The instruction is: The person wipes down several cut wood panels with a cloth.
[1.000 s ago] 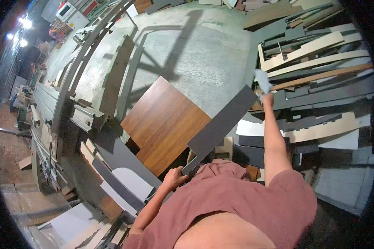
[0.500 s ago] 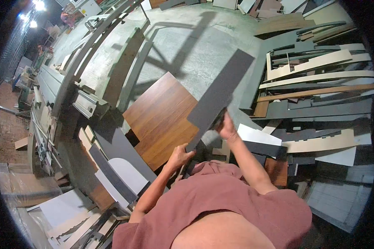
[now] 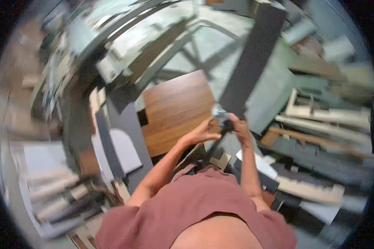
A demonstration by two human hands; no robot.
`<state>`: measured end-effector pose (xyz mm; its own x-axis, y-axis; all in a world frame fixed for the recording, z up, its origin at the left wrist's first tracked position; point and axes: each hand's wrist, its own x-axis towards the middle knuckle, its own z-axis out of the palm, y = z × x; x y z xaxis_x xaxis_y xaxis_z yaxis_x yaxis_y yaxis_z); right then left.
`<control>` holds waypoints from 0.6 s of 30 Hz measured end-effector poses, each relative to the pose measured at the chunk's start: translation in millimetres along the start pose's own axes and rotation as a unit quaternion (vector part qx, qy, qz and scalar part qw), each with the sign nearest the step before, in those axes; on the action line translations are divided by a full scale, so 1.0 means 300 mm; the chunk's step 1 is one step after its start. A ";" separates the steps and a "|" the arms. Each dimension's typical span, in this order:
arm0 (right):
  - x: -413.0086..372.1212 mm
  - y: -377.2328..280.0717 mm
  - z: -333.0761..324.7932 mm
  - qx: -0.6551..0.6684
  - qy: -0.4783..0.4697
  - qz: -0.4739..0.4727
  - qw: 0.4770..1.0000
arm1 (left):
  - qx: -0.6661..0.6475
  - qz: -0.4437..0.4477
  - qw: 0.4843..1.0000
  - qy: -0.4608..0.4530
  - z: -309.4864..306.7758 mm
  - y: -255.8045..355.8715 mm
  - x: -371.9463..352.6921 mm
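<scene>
A long dark grey board point(image 3: 253, 62) stretches away from my hands toward the far side. At its near end my right hand point(image 3: 239, 129) is wrapped round a small dark object with a silvery part point(image 3: 220, 113); blur hides its kind. My left hand point(image 3: 201, 133) is just left of it, thumb and fingers spread, holding nothing that I can see. Beyond my left hand lies a brown wood-grain panel point(image 3: 176, 108).
On the left a grey panel point(image 3: 133, 124) carries a white round-ended piece point(image 3: 126, 151) and a dark strip point(image 3: 109, 141). Several pale and dark offcuts point(image 3: 311, 186) are piled on the right. A metal frame point(image 3: 162, 50) stands ahead over the concrete floor.
The view has swung and blurred. The dark board appears farther up and right, and longer. My left hand has moved up toward my right hand, off the board's near end, with its fingers spread.
</scene>
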<state>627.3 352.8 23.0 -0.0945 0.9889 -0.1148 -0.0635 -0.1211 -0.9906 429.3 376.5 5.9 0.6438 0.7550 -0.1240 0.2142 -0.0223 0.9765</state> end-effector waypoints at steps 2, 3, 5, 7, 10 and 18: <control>0.003 0.002 -0.033 0.033 0.031 0.030 0.999 | -0.065 0.049 0.994 0.072 -0.097 0.073 0.023; -0.004 -0.053 -0.016 -0.008 0.012 0.058 0.998 | -0.085 0.073 0.985 0.127 -0.139 0.138 0.028; -0.049 -0.282 0.088 -0.081 -0.029 0.102 0.991 | -0.198 0.149 0.953 0.173 -0.221 0.210 0.052; -0.040 -0.201 0.091 -0.088 -0.099 0.114 0.985 | -0.194 0.334 0.905 0.181 -0.275 0.263 0.036; -0.022 -0.075 0.108 -0.118 -0.160 0.154 0.968 | -0.464 0.212 0.836 0.201 -0.277 0.189 -0.125; 0.026 0.121 0.122 -0.251 -0.302 0.028 0.919 | -0.543 0.179 0.622 0.535 -0.317 0.031 -0.393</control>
<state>588.0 353.0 -11.1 -0.6285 0.7351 -0.2544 0.4102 0.0353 -0.9113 285.5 349.6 46.2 -0.4742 0.8459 -0.2442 -0.7989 -0.2969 0.5231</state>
